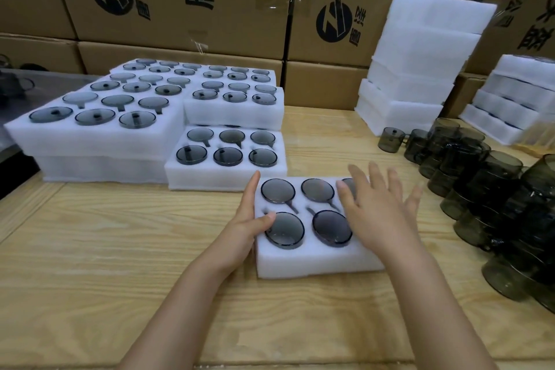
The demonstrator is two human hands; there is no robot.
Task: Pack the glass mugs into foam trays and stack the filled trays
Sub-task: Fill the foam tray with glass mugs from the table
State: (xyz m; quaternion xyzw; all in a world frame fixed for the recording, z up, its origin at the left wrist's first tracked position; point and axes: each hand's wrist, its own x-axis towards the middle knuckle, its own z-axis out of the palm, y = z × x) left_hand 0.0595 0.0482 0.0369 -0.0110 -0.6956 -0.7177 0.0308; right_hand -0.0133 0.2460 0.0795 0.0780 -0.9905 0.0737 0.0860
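Glass mugs point(283, 230) are sitting in the foam tray point(315, 264); left hand point(246, 225) is pressing its side, fingers point(251, 189) straight; right hand point(378, 210) is hovering, fingers spread.

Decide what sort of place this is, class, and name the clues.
Probably a warehouse packing area: printed cardboard cartons stacked behind, foam trays filled with glass mugs, loose mugs waiting alongside.

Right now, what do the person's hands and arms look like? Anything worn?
Nothing worn that shows. Left hand and right hand are bare: no gloves, rings, watch or bands. Left forearm and right forearm are uncovered down to the frame's edge, with no sleeve in view.
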